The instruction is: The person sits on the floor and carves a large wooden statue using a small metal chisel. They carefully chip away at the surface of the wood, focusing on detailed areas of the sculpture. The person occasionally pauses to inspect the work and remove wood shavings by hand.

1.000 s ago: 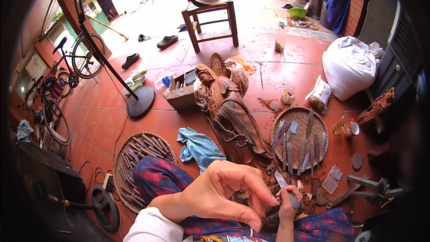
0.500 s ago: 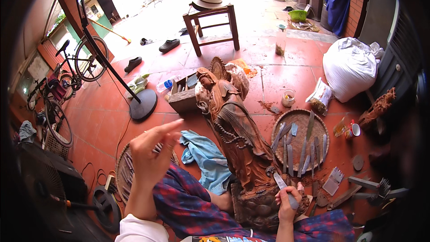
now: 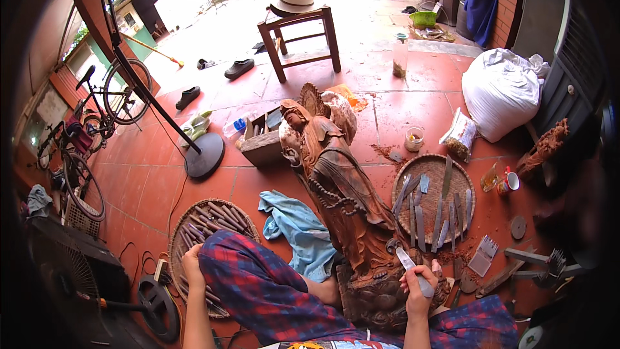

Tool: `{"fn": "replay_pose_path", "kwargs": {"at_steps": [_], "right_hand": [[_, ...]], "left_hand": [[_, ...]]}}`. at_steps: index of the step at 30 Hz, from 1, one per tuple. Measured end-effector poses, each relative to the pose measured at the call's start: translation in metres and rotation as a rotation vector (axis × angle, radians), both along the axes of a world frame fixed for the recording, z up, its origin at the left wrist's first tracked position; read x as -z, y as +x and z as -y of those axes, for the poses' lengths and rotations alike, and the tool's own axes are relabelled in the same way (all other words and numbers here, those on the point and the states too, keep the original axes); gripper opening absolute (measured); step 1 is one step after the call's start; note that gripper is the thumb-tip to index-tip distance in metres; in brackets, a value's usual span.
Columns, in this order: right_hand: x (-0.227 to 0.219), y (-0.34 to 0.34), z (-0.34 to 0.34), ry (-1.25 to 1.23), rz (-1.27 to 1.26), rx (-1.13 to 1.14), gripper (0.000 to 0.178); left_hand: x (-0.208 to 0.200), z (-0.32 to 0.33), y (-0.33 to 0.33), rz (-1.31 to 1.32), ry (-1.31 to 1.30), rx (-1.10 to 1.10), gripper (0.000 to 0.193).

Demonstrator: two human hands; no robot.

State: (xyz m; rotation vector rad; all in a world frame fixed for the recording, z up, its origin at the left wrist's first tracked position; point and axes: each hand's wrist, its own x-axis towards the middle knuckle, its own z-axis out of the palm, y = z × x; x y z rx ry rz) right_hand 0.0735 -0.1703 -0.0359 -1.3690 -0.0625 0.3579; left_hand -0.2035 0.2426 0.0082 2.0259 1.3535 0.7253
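A carved wooden statue (image 3: 342, 181) of a robed figure with beads leans back from its dark carved base (image 3: 374, 297), in front of my crossed legs. My right hand (image 3: 416, 286) is closed round a flat, pale-grey carving blade (image 3: 405, 259). Its upper end points at the statue's lower robe; I cannot tell whether it touches. My left hand (image 3: 194, 267) is low beside my left knee, over the edge of a round woven basket (image 3: 175, 245) of wooden-handled carving tools (image 3: 216, 218). The knee hides its fingers. A light-blue cloth (image 3: 300, 236) lies between basket and statue.
On the right, a woven tray (image 3: 466, 178) holds several flat blades, with a mug (image 3: 509, 183) beyond it. A lamp stand's round base (image 3: 205, 155), a wooden box (image 3: 261, 145) and a stool (image 3: 300, 42) stand farther off. A white sack (image 3: 504, 94) rests at right.
My left hand has dropped from its raised place above the basket to beside my left knee. My right hand stays at the statue's base with the carving blade.
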Motion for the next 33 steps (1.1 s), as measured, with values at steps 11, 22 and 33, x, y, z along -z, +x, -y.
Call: {"fn": "replay_pose_path", "kwargs": {"at_steps": [11, 22, 33], "right_hand": [[-0.002, 0.0, -0.001, -0.001, -0.003, 0.007, 0.011], [0.002, -0.003, 0.002, 0.046, -0.007, 0.005, 0.011], [0.002, -0.001, 0.002, 0.064, -0.043, -0.003, 0.011]], "left_hand": [[-0.053, 0.078, 0.044, 0.017, 0.208, 0.044, 0.043], [-0.167, 0.19, 0.172, 1.271, -1.094, 1.232, 0.078], [-0.193, 0.185, 0.214, 1.103, -1.214, 2.012, 0.097]]}}
